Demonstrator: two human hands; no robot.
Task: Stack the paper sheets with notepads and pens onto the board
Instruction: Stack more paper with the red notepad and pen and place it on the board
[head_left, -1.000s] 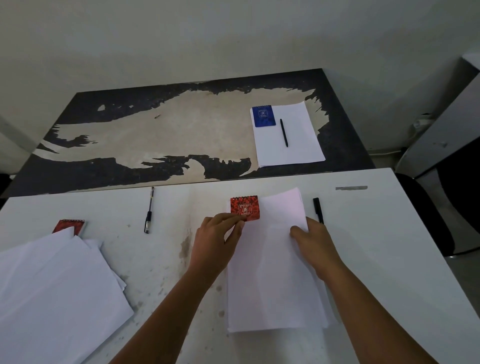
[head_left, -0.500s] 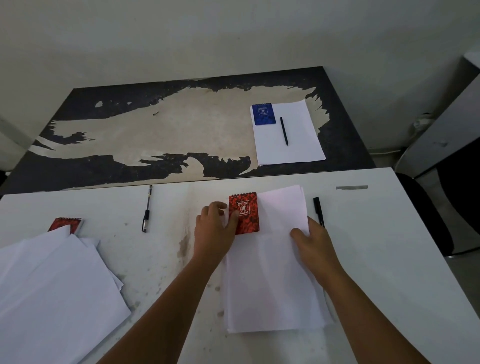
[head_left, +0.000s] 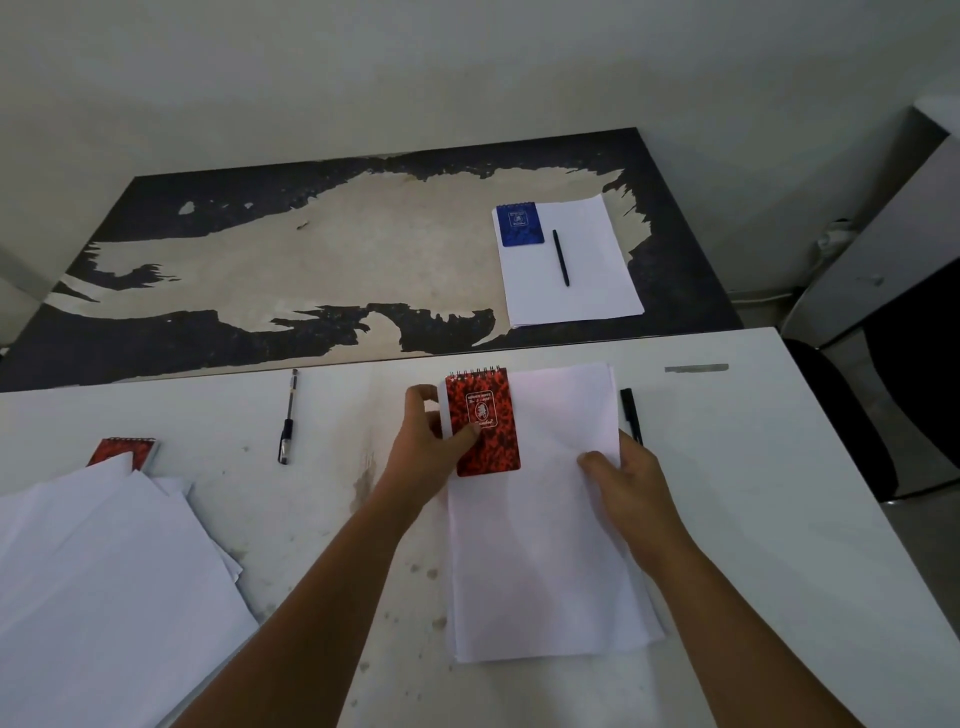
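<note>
Head view: loose sheets (head_left: 93, 582) half-hide second red notepad (head_left: 124, 451)

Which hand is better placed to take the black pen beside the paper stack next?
Probably the right hand: it rests on the stack's right edge, just below the black pen. The left hand is on the red notepad.

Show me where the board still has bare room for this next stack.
The board is bare left of the finished paper stack with the blue notepad and pen, which fills the right end. On the white table, the strip between the clip pen and left hand is narrow.
</note>
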